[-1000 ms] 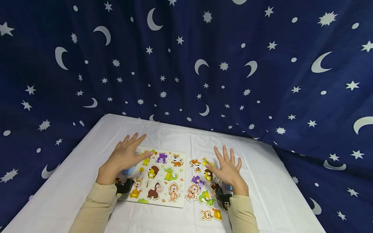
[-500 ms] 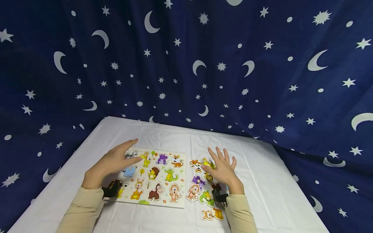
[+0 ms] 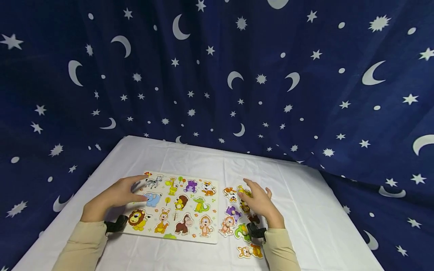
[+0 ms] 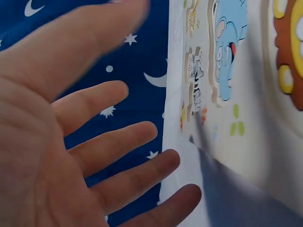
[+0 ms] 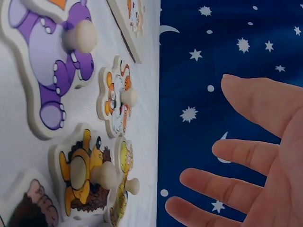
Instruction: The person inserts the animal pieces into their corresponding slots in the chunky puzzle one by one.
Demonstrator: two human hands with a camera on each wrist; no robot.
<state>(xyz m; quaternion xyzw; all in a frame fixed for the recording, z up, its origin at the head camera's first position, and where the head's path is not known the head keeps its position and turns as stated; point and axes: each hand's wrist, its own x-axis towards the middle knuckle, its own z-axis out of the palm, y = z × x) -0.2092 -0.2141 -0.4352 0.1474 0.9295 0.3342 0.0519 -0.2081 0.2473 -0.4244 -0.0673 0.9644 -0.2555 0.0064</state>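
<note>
A white animal puzzle board [image 3: 152, 226] lies flat on the table, with a lion [image 3: 137, 219], an elephant [image 3: 152, 199] and a zebra [image 3: 154, 182] at its left side. Over that left edge hovers my left hand [image 3: 116, 194], fingers spread and holding nothing. My right hand [image 3: 259, 201] is above the loose knobbed pieces right of the board, its fingers apart and bare. Below it, the right wrist view shows a purple hippo piece [image 5: 52, 66], a tiger piece [image 5: 113, 101] and a hedgehog piece [image 5: 78, 172]. The right hand partly covers several pieces in the head view.
The loose pieces include a monkey [image 3: 226, 225], a crocodile [image 3: 242, 231] and a kangaroo [image 3: 249, 251] nearer the front. White cloth [image 3: 190, 152] covers the table. Behind it hangs a dark blue curtain [image 3: 210, 75] with moons and stars. Each wrist carries a black camera.
My left hand has moved left and nearer, uncovering the zebra, elephant and lion on the board. My right hand has dropped slightly, its fingers less spread. Board and pieces stay put.
</note>
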